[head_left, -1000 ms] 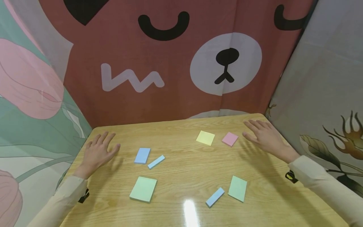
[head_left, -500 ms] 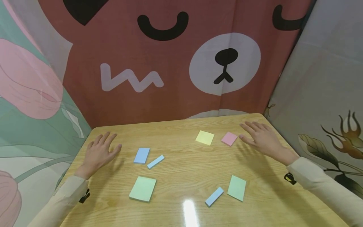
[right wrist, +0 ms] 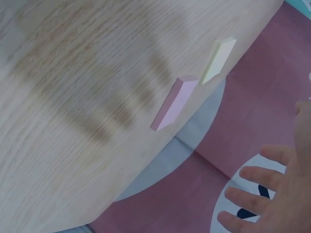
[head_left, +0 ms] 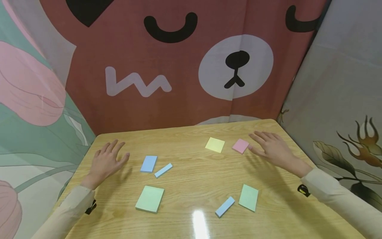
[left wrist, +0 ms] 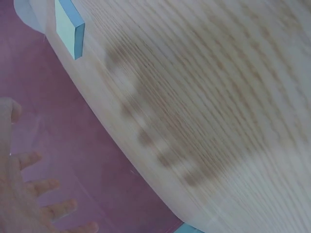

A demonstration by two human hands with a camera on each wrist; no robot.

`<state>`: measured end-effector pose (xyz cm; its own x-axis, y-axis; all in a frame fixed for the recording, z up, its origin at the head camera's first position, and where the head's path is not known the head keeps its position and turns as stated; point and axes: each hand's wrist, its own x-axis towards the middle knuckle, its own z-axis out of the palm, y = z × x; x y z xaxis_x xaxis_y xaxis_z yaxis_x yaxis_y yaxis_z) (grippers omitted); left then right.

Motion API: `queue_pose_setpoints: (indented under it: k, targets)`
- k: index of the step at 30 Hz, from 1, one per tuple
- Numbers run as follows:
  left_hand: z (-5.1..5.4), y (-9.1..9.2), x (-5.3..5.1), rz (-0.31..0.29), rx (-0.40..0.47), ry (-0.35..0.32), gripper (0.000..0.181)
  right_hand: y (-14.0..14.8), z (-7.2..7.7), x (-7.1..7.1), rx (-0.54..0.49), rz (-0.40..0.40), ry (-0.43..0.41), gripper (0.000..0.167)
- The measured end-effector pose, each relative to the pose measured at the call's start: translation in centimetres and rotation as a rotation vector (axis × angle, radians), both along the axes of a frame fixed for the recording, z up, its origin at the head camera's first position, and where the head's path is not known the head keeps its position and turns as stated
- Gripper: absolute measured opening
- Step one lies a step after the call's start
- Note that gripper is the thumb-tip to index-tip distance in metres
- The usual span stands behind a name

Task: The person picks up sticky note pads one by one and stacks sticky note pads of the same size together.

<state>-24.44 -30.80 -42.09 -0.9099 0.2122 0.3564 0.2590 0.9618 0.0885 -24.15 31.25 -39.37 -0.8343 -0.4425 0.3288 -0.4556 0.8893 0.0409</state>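
My left hand (head_left: 105, 163) hovers over the left side of the table with its fingers spread, holding nothing. Nearest to it lies a blue sticky note pad (head_left: 148, 164), with a narrow light-blue pad (head_left: 163, 170) beside that. My right hand (head_left: 274, 151) is above the table's right side, fingers loosely extended and nothing in them. Its thumb appears close to a pink sticky note pad (head_left: 240, 146) in the head view; in the right wrist view the hand (right wrist: 277, 189) is apart from the pink pad (right wrist: 175, 104). A yellow pad (head_left: 215, 145) lies left of the pink one.
A large green pad (head_left: 150, 199) lies at the front left of the wooden table (head_left: 185, 179). At front right are a narrow blue pad (head_left: 225, 206) and a green pad (head_left: 248, 198). A curtain with a bear print (head_left: 185, 109) hangs behind the table.
My right hand has moved left and slightly down, closer to the pink pad. My left hand has shifted a little to the right. All the pads lie where they were.
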Motion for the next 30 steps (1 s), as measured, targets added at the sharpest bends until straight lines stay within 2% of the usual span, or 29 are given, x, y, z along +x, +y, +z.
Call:
queue_pose_setpoints:
  k: [17, 24, 30]
  targets:
    - [0.1, 0.7, 0.1, -0.012, -0.01, -0.037, 0.062, -0.9, -0.1, 0.8, -0.012, 0.058, 0.021, 0.057]
    - [0.0, 0.8, 0.0, -0.022, -0.005, -0.02, 0.062, -1.4, -0.5, 1.4, -0.01, 0.093, 0.022, 0.057]
    - [-0.2, 0.8, 0.0, -0.038, -0.001, 0.001, 0.062, -1.7, -0.7, 1.9, 0.001, 0.085, 0.007, 0.057]
